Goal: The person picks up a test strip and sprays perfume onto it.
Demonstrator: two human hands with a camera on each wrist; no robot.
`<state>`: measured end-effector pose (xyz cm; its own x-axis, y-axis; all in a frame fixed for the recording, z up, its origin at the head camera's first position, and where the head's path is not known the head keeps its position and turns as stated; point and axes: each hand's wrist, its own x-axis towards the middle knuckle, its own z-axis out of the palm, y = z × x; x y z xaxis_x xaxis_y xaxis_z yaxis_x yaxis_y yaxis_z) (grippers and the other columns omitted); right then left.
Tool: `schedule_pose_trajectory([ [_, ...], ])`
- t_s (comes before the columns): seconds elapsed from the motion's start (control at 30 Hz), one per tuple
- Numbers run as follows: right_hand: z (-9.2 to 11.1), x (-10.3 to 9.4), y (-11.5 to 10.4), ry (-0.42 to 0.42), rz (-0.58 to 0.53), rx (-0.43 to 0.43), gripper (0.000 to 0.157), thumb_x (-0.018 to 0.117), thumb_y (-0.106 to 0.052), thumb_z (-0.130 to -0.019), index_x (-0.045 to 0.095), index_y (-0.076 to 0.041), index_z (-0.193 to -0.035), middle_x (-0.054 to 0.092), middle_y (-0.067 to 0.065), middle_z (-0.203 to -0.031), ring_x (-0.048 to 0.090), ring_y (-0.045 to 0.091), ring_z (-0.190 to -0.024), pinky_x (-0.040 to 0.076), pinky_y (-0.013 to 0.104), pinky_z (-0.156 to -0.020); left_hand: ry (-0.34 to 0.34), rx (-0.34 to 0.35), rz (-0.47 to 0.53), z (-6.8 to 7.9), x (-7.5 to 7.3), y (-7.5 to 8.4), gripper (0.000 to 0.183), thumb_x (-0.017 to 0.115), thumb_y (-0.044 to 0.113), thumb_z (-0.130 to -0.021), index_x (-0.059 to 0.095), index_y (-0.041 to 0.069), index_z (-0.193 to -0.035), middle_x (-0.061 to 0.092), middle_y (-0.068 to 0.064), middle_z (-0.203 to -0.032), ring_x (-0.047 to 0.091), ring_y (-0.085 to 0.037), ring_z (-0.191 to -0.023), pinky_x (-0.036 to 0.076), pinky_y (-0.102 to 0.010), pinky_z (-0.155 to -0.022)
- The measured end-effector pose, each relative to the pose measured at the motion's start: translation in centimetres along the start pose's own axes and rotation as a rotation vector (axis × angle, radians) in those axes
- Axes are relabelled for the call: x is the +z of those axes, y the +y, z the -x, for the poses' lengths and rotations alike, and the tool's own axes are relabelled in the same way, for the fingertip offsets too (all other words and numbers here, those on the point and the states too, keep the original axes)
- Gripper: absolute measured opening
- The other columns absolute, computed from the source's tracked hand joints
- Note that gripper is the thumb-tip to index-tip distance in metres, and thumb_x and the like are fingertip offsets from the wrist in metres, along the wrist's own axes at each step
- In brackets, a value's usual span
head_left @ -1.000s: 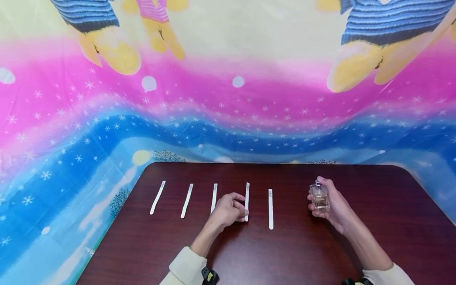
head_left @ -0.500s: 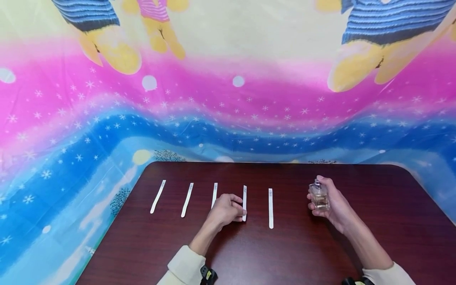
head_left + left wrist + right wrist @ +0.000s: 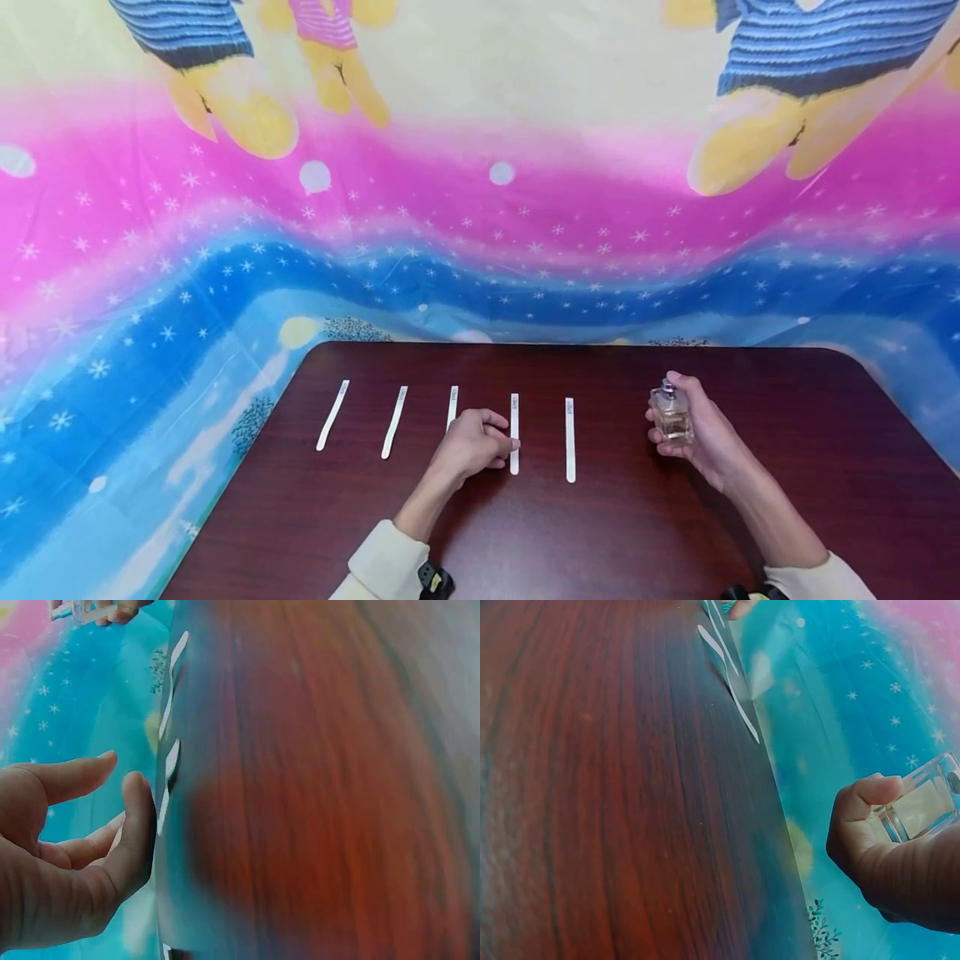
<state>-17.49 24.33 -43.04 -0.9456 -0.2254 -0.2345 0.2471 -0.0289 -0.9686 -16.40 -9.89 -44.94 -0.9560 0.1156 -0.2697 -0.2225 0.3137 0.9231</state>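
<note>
My right hand [image 3: 701,429] grips a small clear glass perfume bottle [image 3: 675,417] with pale liquid, held up above the right side of the table, the thumb near its top. In the right wrist view fingers curl round the bottle [image 3: 922,806]. A white paper test strip [image 3: 514,417], with small print at its far end, lies on the table beside my left hand [image 3: 472,446]. The left fingertips overlap this strip in the head view. In the left wrist view, the thumb and fingers of the left hand [image 3: 82,855] stand apart with nothing between them.
Several more white strips lie in a row: one [image 3: 570,442] to the right, others [image 3: 395,422] to the left, one [image 3: 452,406] partly behind the left hand. The dark wood table [image 3: 600,542] ends at a patterned cloth backdrop [image 3: 480,250].
The strip by my left hand has shifted slightly left and towards me, and now lies straighter. The left fingers have let it go. The right hand and bottle stay put.
</note>
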Motion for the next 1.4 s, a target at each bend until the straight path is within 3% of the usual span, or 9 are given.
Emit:
schedule_pose_trajectory([
  [0.27,-0.1,-0.1,-0.3,-0.007,0.006,-0.01,0.049,0.034,-0.059,-0.113,0.065,-0.022,-0.102,0.066,-0.004,-0.093,0.064,0.011,-0.073,0.058,0.025,-0.063,-0.009,0.037,0.002,0.4,2.0,1.3,0.036,0.085,0.007,-0.089,0.069,-0.007,-0.118,0.08,-0.017,-0.088,0.068,-0.015,-0.061,0.065,-0.029,-0.064],
  [0.4,-0.2,-0.1,-0.4,-0.005,0.009,-0.011,0.049,0.034,-0.059,-0.113,0.065,-0.022,-0.102,0.067,-0.004,-0.094,0.064,0.011,-0.073,0.058,0.025,-0.063,-0.003,0.041,-0.029,0.6,3.4,1.7,0.034,0.087,0.009,-0.089,0.071,-0.003,-0.115,0.081,-0.013,-0.087,0.073,-0.02,-0.063,0.065,-0.032,-0.064],
  [0.57,-0.2,-0.1,-0.4,-0.016,0.003,-0.017,0.049,0.033,-0.057,-0.114,0.064,-0.02,-0.104,0.068,-0.004,-0.094,0.064,0.011,-0.073,0.059,0.025,-0.064,0.004,0.045,-0.089,0.4,5.0,1.8,0.031,0.088,0.01,-0.087,0.072,-0.002,-0.111,0.081,-0.007,-0.081,0.073,-0.016,-0.059,0.065,-0.03,-0.062],
  [0.83,-0.2,-0.2,-0.3,-0.037,-0.014,-0.03,0.047,0.033,-0.055,-0.115,0.063,-0.02,-0.105,0.068,-0.004,-0.094,0.064,0.011,-0.073,0.059,0.025,-0.063,0.053,0.035,-0.154,0.0,7.0,2.1,0.034,0.092,0.009,-0.081,0.072,-0.003,-0.105,0.077,-0.003,-0.071,0.073,-0.016,-0.057,0.06,-0.025,-0.054],
  [0.97,-0.1,-0.3,-0.2,-0.062,-0.023,-0.049,0.047,0.032,-0.053,-0.115,0.062,-0.019,-0.105,0.068,-0.004,-0.094,0.064,0.011,-0.073,0.059,0.024,-0.063,0.108,0.044,-0.27,-0.3,7.6,2.3,0.039,0.099,0.015,-0.074,0.074,0.001,-0.102,0.072,0.002,-0.063,0.066,-0.011,-0.055,0.053,-0.023,-0.051],
  [1.1,-0.1,-0.3,-0.1,-0.088,-0.03,-0.065,0.047,0.031,-0.051,-0.116,0.063,-0.018,-0.105,0.067,-0.004,-0.095,0.064,0.012,-0.073,0.059,0.025,-0.063,0.17,0.075,-0.44,-0.6,8.1,2.3,0.042,0.103,0.021,-0.068,0.076,0.007,-0.096,0.07,0.004,-0.067,0.063,-0.016,-0.067,0.057,-0.03,-0.065],
  [1.27,0.0,-0.3,0.0,-0.099,-0.043,-0.067,0.047,0.03,-0.05,-0.116,0.062,-0.018,-0.105,0.068,-0.004,-0.094,0.064,0.012,-0.073,0.059,0.024,-0.062,0.203,0.116,-0.548,-1.9,8.8,1.4,0.04,0.104,0.024,-0.065,0.076,0.014,-0.092,0.069,0.007,-0.072,0.068,-0.023,-0.087,0.059,-0.042,-0.089],
  [1.4,0.0,-0.3,0.1,-0.099,-0.054,-0.069,0.046,0.03,-0.05,-0.116,0.063,-0.018,-0.105,0.069,-0.004,-0.094,0.064,0.012,-0.073,0.059,0.025,-0.063,0.223,0.131,-0.575,-3.9,9.6,-0.8,0.036,0.102,0.026,-0.066,0.077,0.02,-0.091,0.069,0.012,-0.069,0.07,-0.021,-0.087,0.059,-0.041,-0.088],
])
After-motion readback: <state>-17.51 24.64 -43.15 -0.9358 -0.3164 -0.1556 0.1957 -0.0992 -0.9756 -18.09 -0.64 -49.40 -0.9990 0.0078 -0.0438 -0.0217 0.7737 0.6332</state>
